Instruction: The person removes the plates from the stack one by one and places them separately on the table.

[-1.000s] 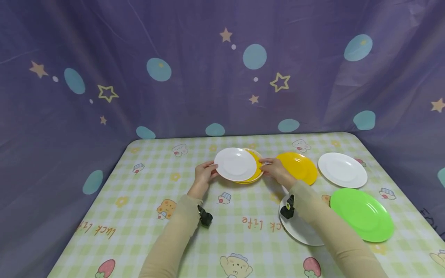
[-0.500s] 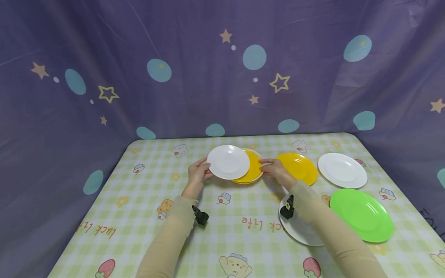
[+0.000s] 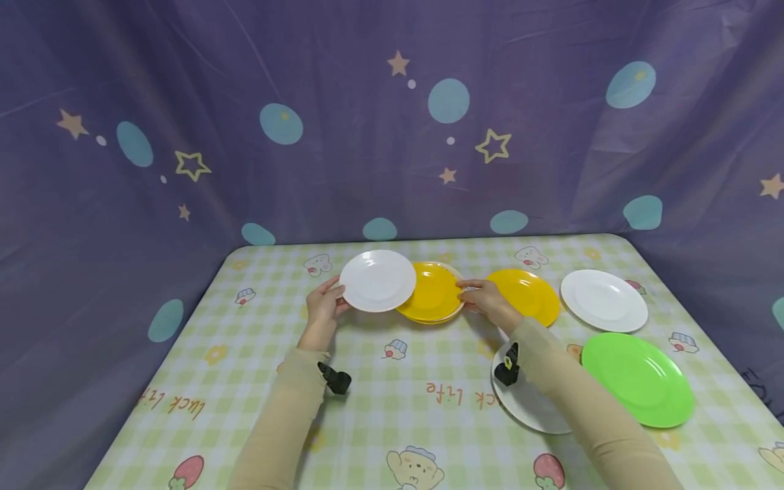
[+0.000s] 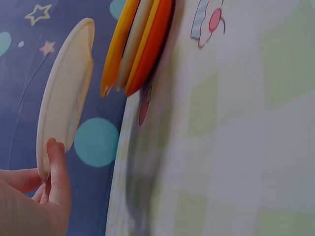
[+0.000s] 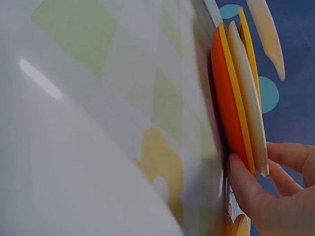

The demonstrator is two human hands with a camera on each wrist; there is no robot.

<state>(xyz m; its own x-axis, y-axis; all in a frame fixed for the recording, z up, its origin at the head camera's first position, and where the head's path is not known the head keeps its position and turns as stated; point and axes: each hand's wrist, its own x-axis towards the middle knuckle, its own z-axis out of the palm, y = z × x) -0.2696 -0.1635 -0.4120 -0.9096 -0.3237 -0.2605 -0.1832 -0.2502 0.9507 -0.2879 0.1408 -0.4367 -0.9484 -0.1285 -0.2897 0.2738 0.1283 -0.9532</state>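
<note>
My left hand [image 3: 322, 309] pinches a small white plate [image 3: 376, 280] at its left rim, thumb on one face and fingers on the other. In the left wrist view this plate [image 4: 61, 93] is raised, with a gap between it and a stack. On top of that stack lies a yellow plate [image 3: 433, 292]. Below it the right wrist view shows a white plate [image 5: 248, 88] and a lower yellow plate [image 5: 229, 103] with an orange-looking underside. My right hand [image 3: 490, 301] grips the stack's right edge, with the thumb under the lower plates.
To the right lie another yellow plate [image 3: 529, 296], a white plate [image 3: 603, 299] and a larger green plate [image 3: 637, 378]. A further white plate [image 3: 527, 401] is partly covered by my right forearm. A checked cloth covers the table [image 3: 380, 422]; a purple curtain [image 3: 343, 184] hangs behind.
My left hand has moved left and slightly away from me with the white plate, uncovering more of the yellow plate on the stack. My right hand has stayed in place.
</note>
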